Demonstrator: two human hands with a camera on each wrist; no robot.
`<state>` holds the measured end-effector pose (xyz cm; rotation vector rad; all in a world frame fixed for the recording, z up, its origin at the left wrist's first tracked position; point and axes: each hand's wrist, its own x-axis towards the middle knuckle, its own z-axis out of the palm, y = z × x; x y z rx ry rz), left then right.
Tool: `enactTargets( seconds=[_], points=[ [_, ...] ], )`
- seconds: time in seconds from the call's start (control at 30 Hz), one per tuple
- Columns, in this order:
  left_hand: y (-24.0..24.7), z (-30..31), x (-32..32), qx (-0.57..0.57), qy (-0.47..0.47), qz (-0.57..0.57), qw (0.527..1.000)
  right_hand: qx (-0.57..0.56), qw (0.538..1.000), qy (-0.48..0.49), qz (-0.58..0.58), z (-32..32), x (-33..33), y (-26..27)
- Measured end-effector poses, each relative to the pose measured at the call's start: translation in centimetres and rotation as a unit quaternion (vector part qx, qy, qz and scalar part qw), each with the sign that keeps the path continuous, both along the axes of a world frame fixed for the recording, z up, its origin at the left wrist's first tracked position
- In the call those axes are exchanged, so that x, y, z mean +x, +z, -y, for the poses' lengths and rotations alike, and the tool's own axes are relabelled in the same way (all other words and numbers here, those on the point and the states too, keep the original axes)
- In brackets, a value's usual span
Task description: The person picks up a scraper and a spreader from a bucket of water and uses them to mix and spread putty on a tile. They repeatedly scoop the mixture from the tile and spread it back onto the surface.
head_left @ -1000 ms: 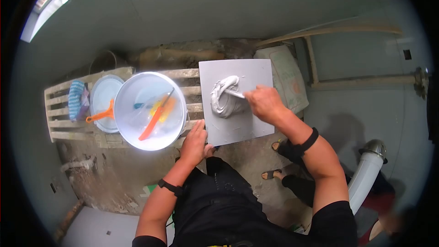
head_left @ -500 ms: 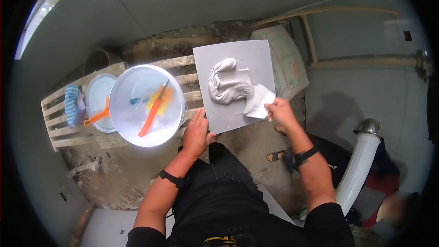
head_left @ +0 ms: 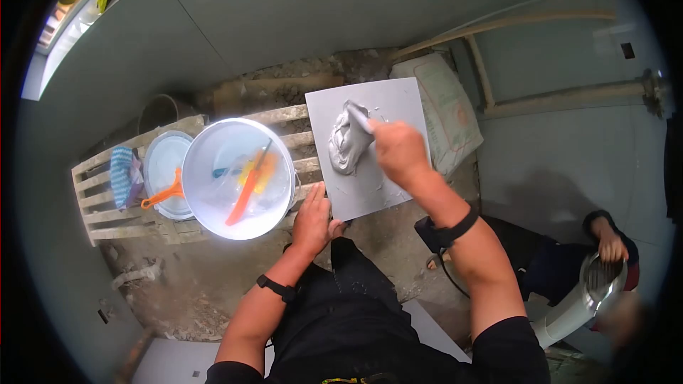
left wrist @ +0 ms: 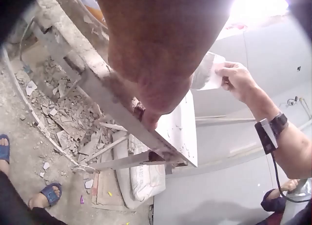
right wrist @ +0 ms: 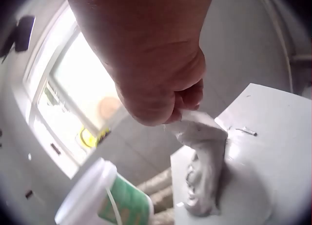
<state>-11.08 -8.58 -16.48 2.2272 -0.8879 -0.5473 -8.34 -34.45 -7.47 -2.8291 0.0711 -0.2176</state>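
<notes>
In the head view my right hand grips a white scraper over a mound of grey-white putty. Thick putty coats the blade in the right wrist view. The putty lies on a smooth light-grey board on a slatted wooden bench. My left hand rests at the board's near left corner, fingers straight along the bench and thumb by the board's edge. The left wrist view shows the scraper pinched between right thumb and fingers.
Left of the board stands a white bucket holding an orange-handled tool. Beyond are a pale lid, an orange handle and a blue striped cloth. A sack lies right; another person is lower right, beside a white pipe.
The scraper first drew a swath of putty toward the board's near right, then came back up. The putty is now a compact mound. My left hand has stayed by the corner.
</notes>
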Motion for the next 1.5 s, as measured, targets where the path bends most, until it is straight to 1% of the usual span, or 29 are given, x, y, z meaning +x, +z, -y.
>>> enactTargets(
  seconds=[0.03,0.07,0.1,0.17,0.2,0.27,0.33,0.37,0.47,0.5,0.57,0.67,0.7,0.77,0.8,0.83,0.87,0.97,1.0,1.07,1.1,1.2,1.23,1.3,1.4,1.43,1.5],
  points=[
    [-0.1,0.1,0.0,-0.003,0.001,0.001,1.0,-0.078,0.996,0.045,0.01,-0.5,-0.4,-1.0],
    [-0.2,0.1,0.1,-0.008,0.001,0.0,1.0,-0.131,0.985,0.084,-0.072,-1.3,-1.3,-2.0],
    [-0.2,0.0,0.1,-0.013,0.001,-0.002,1.0,-0.169,0.974,0.099,-0.111,-2.1,-2.6,-3.4],
    [-0.1,0.0,0.2,-0.017,0.003,-0.005,1.0,-0.166,0.957,0.156,-0.181,-1.3,-4.5,-4.1],
    [0.2,-0.1,0.2,-0.017,0.002,-0.008,1.0,-0.15,0.953,0.171,-0.2,-0.3,-4.5,-2.8],
    [0.4,-0.1,0.5,-0.027,0.0,-0.006,1.0,-0.118,0.944,0.198,-0.236,1.5,-2.7,1.5],
    [0.0,-0.3,0.1,-0.034,0.009,-0.002,0.999,-0.108,0.97,0.166,-0.144,1.9,0.8,3.5],
    [-0.1,-0.5,-0.3,-0.03,0.013,-0.004,0.999,-0.098,0.979,0.147,-0.098,1.9,1.9,3.5],
    [-0.2,-0.1,0.2,-0.023,0.003,-0.005,1.0,-0.138,0.965,0.179,-0.132,2.3,3.8,-3.0],
    [0.0,-0.1,0.4,-0.017,0.001,-0.011,1.0,-0.166,0.954,0.188,-0.166,1.8,3.4,-3.3],
    [0.4,-0.5,-0.2,-0.006,0.002,-0.02,1.0,-0.115,0.946,0.228,-0.201,3.0,2.1,-2.3],
    [0.2,-0.1,0.4,-0.013,-0.002,-0.004,1.0,-0.028,0.95,0.16,-0.267,4.3,-0.3,2.1],
    [0.0,-0.3,0.2,-0.016,0.002,-0.002,1.0,0.022,0.959,0.079,-0.273,5.4,-1.5,2.2],
    [-0.2,-0.2,0.1,-0.02,0.008,-0.001,1.0,0.119,0.951,-0.082,-0.275,8.7,-3.1,1.4],
    [-0.1,-0.3,0.1,-0.018,0.006,-0.002,1.0,0.208,0.927,-0.147,-0.275,10.0,-3.5,0.0],
    [-0.1,-0.1,0.2,-0.017,0.004,-0.001,1.0,0.293,0.893,-0.21,-0.27,11.1,-3.5,-1.6],
    [0.0,-0.1,0.2,-0.012,-0.003,-0.008,1.0,0.376,0.846,-0.272,-0.261,12.1,-3.6,-3.2],
    [0.2,-0.2,0.4,0.003,-0.009,-0.015,1.0,0.398,0.841,-0.27,-0.248,13.3,-0.3,-5.5],
    [0.3,0.0,0.4,0.006,-0.007,-0.009,1.0,0.378,0.861,-0.238,-0.244,13.3,1.2,-6.0],
    [0.2,-0.1,0.3,0.009,-0.005,-0.002,1.0,0.258,0.919,-0.116,-0.274,13.2,5.1,-6.8],
    [0.2,-0.1,0.3,0.009,-0.002,0.001,1.0,0.193,0.937,-0.055,-0.285,12.7,6.1,-6.8],
    [0.4,0.1,0.3,0.017,-0.004,-0.011,1.0,0.171,0.946,0.089,-0.259,8.8,6.8,-4.7],
    [0.5,0.1,0.4,0.022,-0.003,-0.016,1.0,0.113,0.949,0.128,-0.266,7.8,6.5,-3.3],
    [0.4,0.1,0.1,0.017,0.004,-0.001,1.0,0.003,0.937,0.204,-0.283,5.2,4.2,-0.7],
    [0.3,-0.1,0.3,0.021,0.004,-0.005,1.0,-0.079,0.961,0.225,-0.143,3.5,0.4,2.8],
    [0.3,0.0,0.2,0.024,-0.001,-0.012,1.0,-0.102,0.96,0.233,-0.114,3.2,-0.9,1.5],
    [0.4,-0.1,0.0,0.023,0.001,-0.019,1.0,-0.15,0.958,0.237,-0.058,3.0,-4.3,-2.9]
  ],
)
